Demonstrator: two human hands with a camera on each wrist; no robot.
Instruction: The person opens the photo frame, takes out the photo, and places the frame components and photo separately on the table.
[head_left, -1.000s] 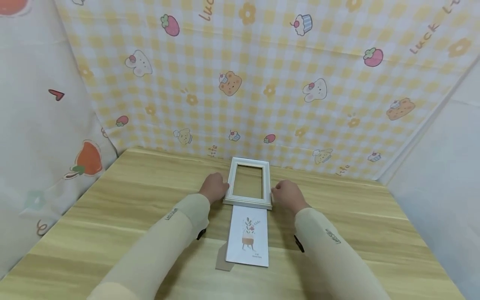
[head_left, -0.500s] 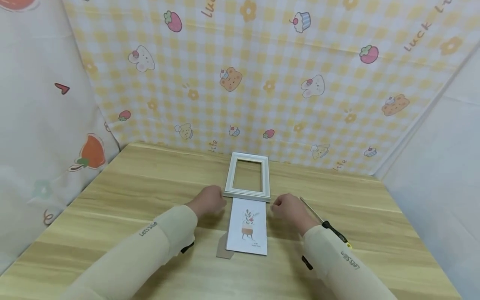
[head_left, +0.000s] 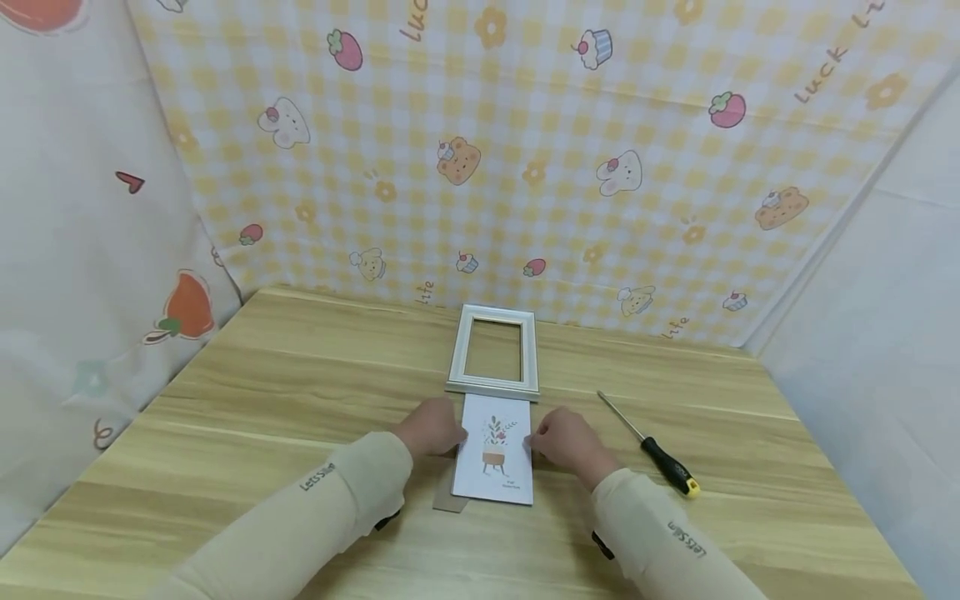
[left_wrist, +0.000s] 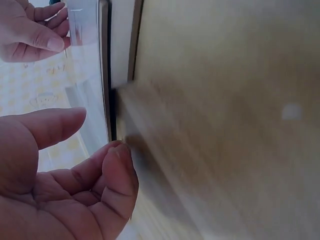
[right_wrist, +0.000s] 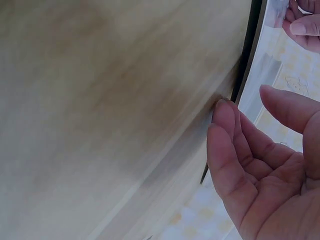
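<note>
A white picture sheet (head_left: 492, 458) printed with a potted plant lies on the table, its top edge at the foot of a white picture frame (head_left: 493, 353). My left hand (head_left: 433, 427) is at the sheet's left edge, and my right hand (head_left: 564, 435) is at its right edge. In the left wrist view, bent fingertips (left_wrist: 120, 155) touch the edge of the thin flat stack while the thumb stays apart. The right wrist view shows fingertips (right_wrist: 224, 112) similarly against the opposite edge, thumb raised. A brown backing piece (head_left: 448, 493) shows from under the sheet's lower left.
To the right lies a screwdriver (head_left: 660, 454) with a black and yellow handle. The wooden table (head_left: 315, 358) ends at a yellow checked cloth (head_left: 420, 217) behind the frame. White cloths hang along both sides.
Both hands have left the frame's sides and come nearer, to the picture sheet's two edges. The screwdriver, earlier hidden by the right arm, now shows fully.
</note>
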